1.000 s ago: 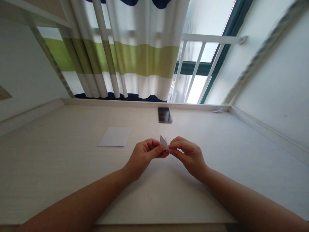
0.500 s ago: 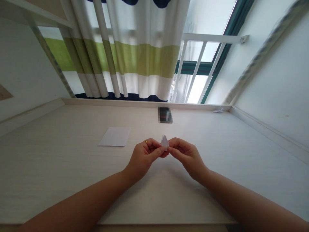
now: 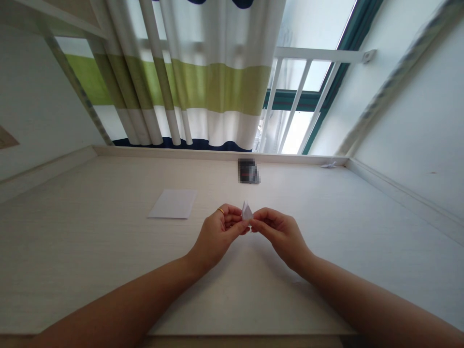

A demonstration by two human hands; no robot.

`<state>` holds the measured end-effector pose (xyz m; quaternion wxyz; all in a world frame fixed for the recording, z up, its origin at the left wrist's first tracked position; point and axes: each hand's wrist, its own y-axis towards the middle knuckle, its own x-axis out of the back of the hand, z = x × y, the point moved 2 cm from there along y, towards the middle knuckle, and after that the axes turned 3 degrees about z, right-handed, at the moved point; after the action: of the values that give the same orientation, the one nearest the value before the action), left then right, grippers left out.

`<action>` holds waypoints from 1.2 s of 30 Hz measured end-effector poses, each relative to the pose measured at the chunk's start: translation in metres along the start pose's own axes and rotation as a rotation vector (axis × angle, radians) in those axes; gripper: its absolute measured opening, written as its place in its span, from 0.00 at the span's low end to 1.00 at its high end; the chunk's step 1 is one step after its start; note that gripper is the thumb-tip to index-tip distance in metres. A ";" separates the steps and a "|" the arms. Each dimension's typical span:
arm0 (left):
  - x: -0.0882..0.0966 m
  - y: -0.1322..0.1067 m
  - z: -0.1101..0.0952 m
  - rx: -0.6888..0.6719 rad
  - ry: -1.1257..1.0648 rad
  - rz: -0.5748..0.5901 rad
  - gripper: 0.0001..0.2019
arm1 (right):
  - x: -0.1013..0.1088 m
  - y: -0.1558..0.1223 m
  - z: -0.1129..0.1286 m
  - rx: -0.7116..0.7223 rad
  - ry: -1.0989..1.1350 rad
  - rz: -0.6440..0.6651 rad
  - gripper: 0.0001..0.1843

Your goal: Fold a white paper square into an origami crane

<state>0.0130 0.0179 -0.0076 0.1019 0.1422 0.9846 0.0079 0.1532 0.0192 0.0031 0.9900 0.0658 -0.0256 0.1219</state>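
A small folded white paper piece (image 3: 247, 211) sticks up between my two hands above the pale wooden desk (image 3: 108, 270). My left hand (image 3: 219, 232), with a gold ring on one finger, pinches its left side with curled fingers. My right hand (image 3: 279, 233) pinches its right side, fingertips pressed together. Both hands meet just above the desk's middle. The lower part of the paper is hidden behind my fingers.
A flat white sheet of paper (image 3: 173, 203) lies on the desk to the left of my hands. A small dark blurred object (image 3: 248, 171) stands near the back edge. A tiny white folded paper (image 3: 329, 165) sits in the back right corner. Striped curtain (image 3: 203, 87) and window rail lie behind.
Both hands have shifted slightly away from me with the paper. The paper piece has turned from leaning sideways to pointing more upright.
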 end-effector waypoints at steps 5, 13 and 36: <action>0.000 0.000 0.000 -0.021 0.032 -0.014 0.12 | 0.000 0.000 -0.001 -0.011 -0.031 -0.005 0.09; -0.001 -0.001 0.002 -0.057 0.027 0.003 0.09 | 0.000 -0.001 -0.006 -0.032 -0.040 -0.010 0.09; -0.001 -0.001 0.001 0.030 -0.044 -0.067 0.08 | 0.000 0.002 -0.009 -0.054 0.098 -0.024 0.11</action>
<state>0.0140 0.0163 -0.0079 0.1215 0.1106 0.9863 -0.0133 0.1534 0.0223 -0.0059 0.9929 0.0335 0.0206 0.1122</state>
